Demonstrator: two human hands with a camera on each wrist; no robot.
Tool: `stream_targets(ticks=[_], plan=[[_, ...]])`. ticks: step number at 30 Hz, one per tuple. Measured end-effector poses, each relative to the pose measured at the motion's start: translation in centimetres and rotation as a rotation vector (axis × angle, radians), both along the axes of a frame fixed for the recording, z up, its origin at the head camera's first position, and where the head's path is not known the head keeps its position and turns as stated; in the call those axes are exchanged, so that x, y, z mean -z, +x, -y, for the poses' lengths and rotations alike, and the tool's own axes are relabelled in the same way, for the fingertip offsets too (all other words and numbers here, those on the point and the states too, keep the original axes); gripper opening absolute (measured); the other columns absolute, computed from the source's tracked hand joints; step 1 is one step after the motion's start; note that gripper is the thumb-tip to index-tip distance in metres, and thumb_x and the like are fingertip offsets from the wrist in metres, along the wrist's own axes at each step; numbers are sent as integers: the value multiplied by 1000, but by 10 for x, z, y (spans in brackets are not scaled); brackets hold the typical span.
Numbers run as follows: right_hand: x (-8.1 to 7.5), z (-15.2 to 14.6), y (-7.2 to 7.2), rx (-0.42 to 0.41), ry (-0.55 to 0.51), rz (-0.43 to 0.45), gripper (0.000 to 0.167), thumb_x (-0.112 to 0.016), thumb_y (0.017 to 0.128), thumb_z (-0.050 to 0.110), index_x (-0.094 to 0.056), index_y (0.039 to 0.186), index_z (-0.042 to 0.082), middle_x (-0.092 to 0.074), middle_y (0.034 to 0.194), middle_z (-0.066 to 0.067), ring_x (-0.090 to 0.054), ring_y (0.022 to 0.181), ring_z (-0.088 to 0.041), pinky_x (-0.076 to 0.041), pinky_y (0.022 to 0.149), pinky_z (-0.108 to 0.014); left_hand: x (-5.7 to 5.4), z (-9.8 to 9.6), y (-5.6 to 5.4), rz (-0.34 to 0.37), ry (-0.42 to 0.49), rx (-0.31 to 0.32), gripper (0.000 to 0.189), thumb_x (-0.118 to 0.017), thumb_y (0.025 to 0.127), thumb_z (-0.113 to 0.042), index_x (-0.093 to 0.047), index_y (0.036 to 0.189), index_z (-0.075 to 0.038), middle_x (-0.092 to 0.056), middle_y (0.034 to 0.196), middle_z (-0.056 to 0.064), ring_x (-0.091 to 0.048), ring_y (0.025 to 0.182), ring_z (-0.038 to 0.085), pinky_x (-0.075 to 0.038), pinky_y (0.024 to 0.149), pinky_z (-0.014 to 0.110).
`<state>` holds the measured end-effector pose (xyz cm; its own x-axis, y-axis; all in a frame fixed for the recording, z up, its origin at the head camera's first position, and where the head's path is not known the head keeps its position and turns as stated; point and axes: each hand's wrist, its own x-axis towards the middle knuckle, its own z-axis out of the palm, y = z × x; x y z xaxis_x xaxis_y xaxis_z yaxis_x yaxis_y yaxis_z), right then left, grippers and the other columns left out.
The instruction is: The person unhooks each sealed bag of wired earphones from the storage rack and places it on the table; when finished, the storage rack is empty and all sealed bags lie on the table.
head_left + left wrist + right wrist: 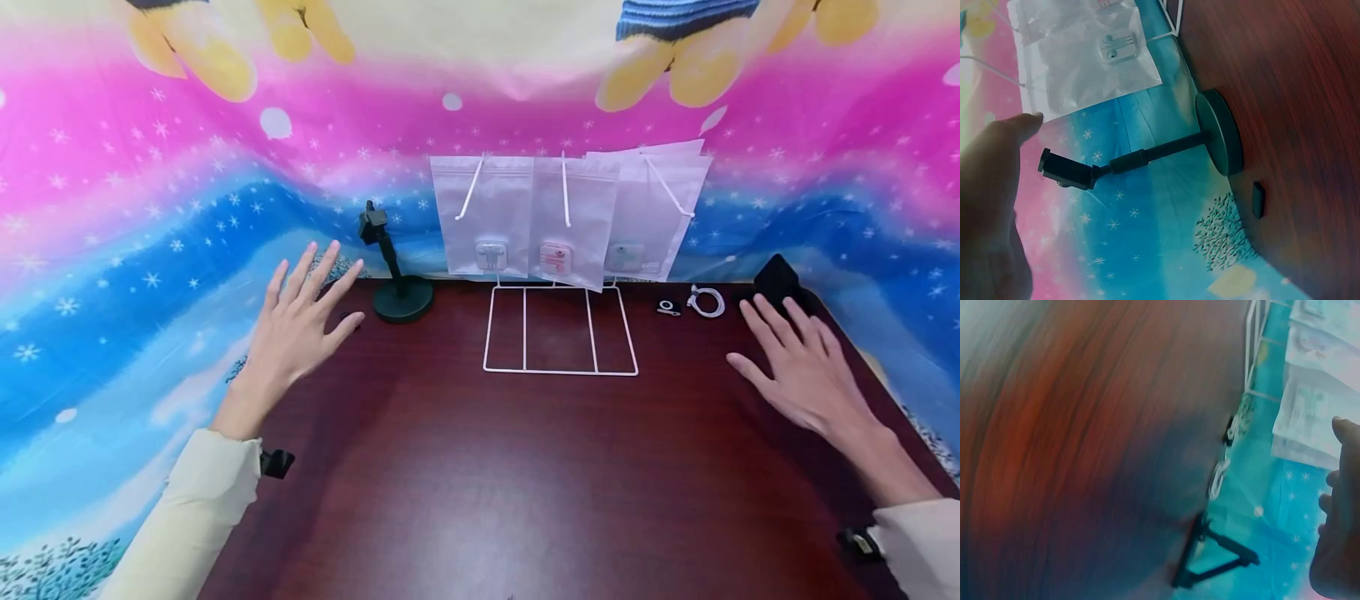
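My left hand (295, 327) hovers at the left with fingers spread, holding nothing. Nearest to it is a black stand (402, 302) with a round base, a short post and a clamp-like head. A small black block (1259, 200) lies beside that base in the left wrist view. On the right my right hand (806, 375) is also spread and bare, in front of a black folding stand (777, 277). Between the hands, a white wire rack (562, 372) carries frosted zip bags (487, 208) on its hooks. Earphones in clear cases (556, 259) show through the bags.
A coiled white cable (722, 302) and a small black piece with a white ring (667, 308) lie right of the rack. A printed cloth (300, 133) hangs behind and along both sides of the dark red wooden table (510, 467).
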<state>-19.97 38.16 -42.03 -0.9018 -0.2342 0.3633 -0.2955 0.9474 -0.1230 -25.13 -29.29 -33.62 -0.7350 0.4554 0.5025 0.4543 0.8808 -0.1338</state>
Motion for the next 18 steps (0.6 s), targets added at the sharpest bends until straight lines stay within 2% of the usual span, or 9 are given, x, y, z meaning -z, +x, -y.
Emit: stream_targets(ticks=[3, 5, 8, 13, 16, 18], plan=[[3, 9, -4, -27, -143, 90, 79, -53, 107, 42, -10, 169, 20, -8, 175, -9, 3, 160, -37, 3, 120, -71, -1, -1, -2, 120, 89, -6, 76, -59, 103, -47, -23, 167, -29, -6, 176, 1, 0, 161, 29, 3, 128, 53], [4, 16, -7, -58, -245, 150, 77, -53, 108, 38, -9, 169, 20, -9, 174, -13, 0, 159, -42, -1, 114, -79, -1, -2, -5, 192, 168, 13, 75, -57, 104, -48, -21, 167, -29, -4, 176, -1, 2, 161, 28, 3, 127, 57], [5, 27, -12, -109, -407, 267, 74, -51, 110, 34, -8, 169, 21, -9, 173, -22, 0, 156, -50, -2, 106, -86, -2, -4, -10, 280, 282, 59, 76, -56, 105, -49, -18, 168, -30, -4, 176, -1, 2, 161, 29, 2, 126, 63], [8, 45, -22, -140, -583, 478, 76, -50, 110, 39, -3, 169, 26, -3, 173, -22, 2, 154, -55, -5, 109, -84, -2, -11, -19, 404, 440, 105, 75, -56, 106, -47, -13, 167, -38, -4, 175, -8, 1, 161, 26, -3, 123, 70], [13, 54, -30, -162, -650, 544, 80, -53, 110, 38, -2, 169, 20, -5, 173, -21, -6, 154, -54, -13, 114, -79, -2, -16, -21, 473, 517, 77, 74, -56, 106, -50, -12, 165, -47, -5, 174, -13, -3, 161, 25, -8, 120, 75], [19, 59, -36, -178, -689, 561, 81, -55, 109, 35, -4, 169, 16, -10, 173, -21, -14, 153, -52, -19, 115, -75, -3, -21, -22, 506, 560, 53, 72, -54, 105, -53, -12, 163, -50, -8, 173, -12, -6, 161, 28, -10, 118, 77]])
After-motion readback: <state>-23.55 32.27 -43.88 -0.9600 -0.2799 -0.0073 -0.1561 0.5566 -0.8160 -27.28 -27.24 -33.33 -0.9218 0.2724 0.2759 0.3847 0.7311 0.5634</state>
